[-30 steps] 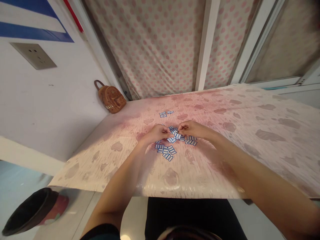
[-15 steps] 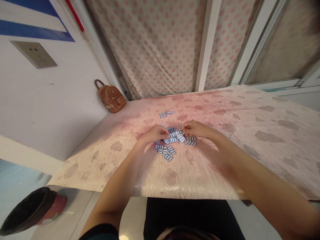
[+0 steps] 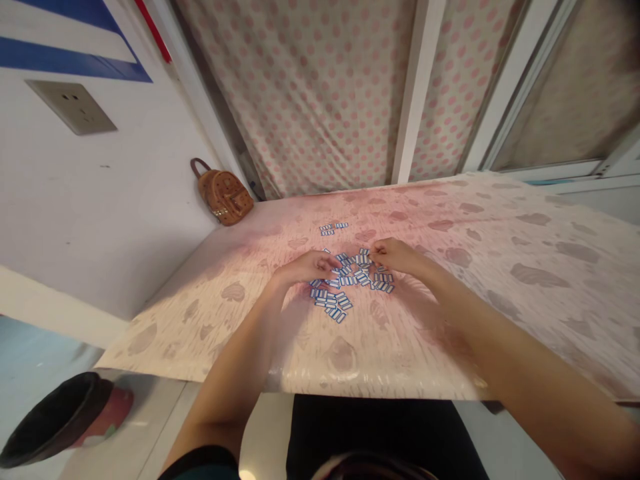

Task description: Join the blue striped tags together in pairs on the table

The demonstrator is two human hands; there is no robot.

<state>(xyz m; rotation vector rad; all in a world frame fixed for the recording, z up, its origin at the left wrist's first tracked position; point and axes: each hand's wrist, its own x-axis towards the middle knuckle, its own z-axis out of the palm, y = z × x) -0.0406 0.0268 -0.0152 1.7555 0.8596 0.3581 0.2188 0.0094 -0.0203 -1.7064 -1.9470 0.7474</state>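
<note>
A loose pile of small white labels with blue borders (image 3: 346,280) lies on the table between my hands, many in short strips. My left hand (image 3: 316,266) rests at the pile's left side with fingers curled in; what they hold, if anything, is too small to make out. At the pile's upper right, my right hand (image 3: 393,255) has thumb and fingertips pinched together beside a label strip (image 3: 364,256). Whether that strip is in the pinch is unclear. A separate group of similar labels (image 3: 327,233) sits farther back.
A patterned cloth (image 3: 500,313) covers the table. A small brown backpack-shaped bag (image 3: 227,198) leans in the back left corner by the wall. A dark-lined bin (image 3: 103,417) stands on the floor at left. A dotted curtain (image 3: 320,100) hangs behind the table.
My right hand has shifted slightly right and back from the pile's middle. Labels bunched between my hands now lie more spread out, with a strip beside my right fingertips. My left hand barely moved.
</note>
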